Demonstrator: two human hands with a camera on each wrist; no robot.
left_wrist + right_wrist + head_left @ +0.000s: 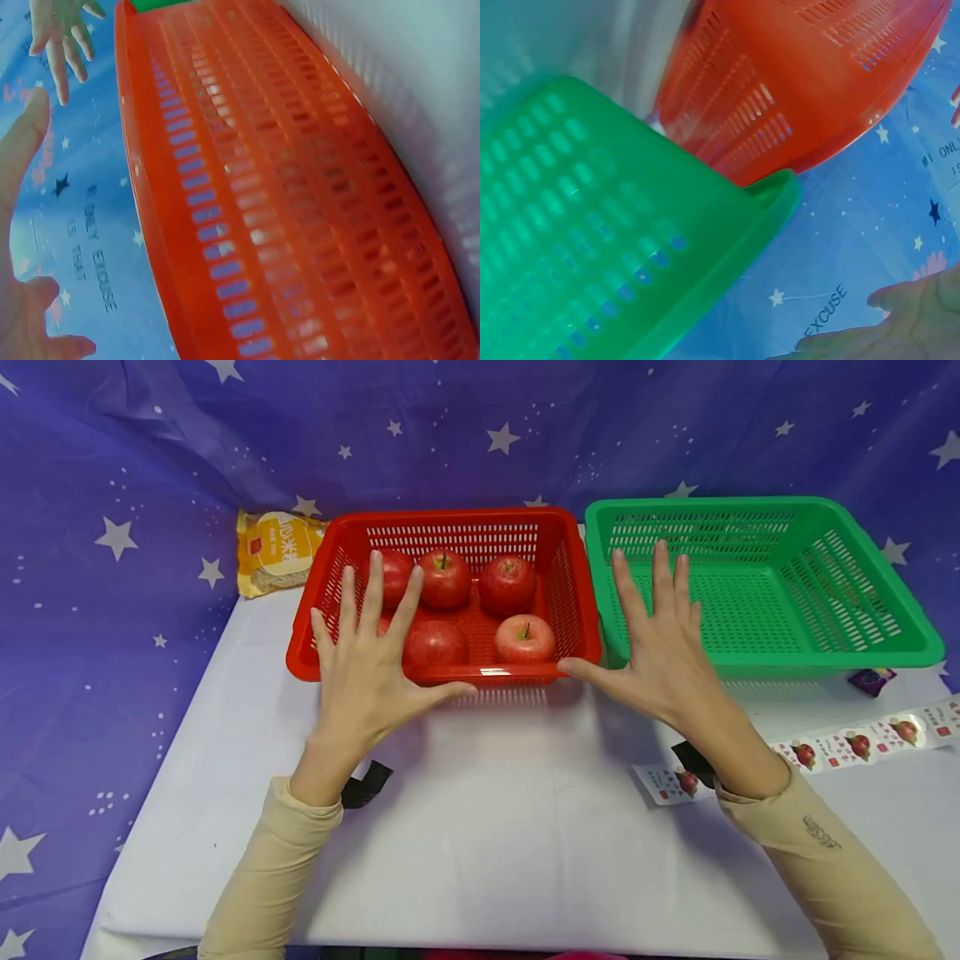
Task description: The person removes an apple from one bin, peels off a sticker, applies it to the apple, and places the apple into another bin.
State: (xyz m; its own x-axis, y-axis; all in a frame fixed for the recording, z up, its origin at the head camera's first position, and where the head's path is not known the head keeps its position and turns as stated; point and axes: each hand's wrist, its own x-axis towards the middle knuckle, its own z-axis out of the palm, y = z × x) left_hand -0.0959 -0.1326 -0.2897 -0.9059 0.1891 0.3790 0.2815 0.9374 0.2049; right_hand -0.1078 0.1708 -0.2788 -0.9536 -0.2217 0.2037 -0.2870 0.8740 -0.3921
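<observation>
Both my hands hover flat, fingers spread, holding nothing.
My left hand (pixel 365 672) hangs over the red basket (pixel 315 635) of apples (pixel 524 638); my right hand (pixel 660 647) is at 3 o'clock of it, over the green basket's (pixel 862 656) near-left corner.

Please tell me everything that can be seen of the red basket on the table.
The red basket is a rectangular tray that looks like plastic, with slotted walls and a smooth rim. It stands upright on the white table, close beside the green basket. Five red apples lie inside. The left hand is spread open above its front rim; whether it touches cannot be told.
</observation>
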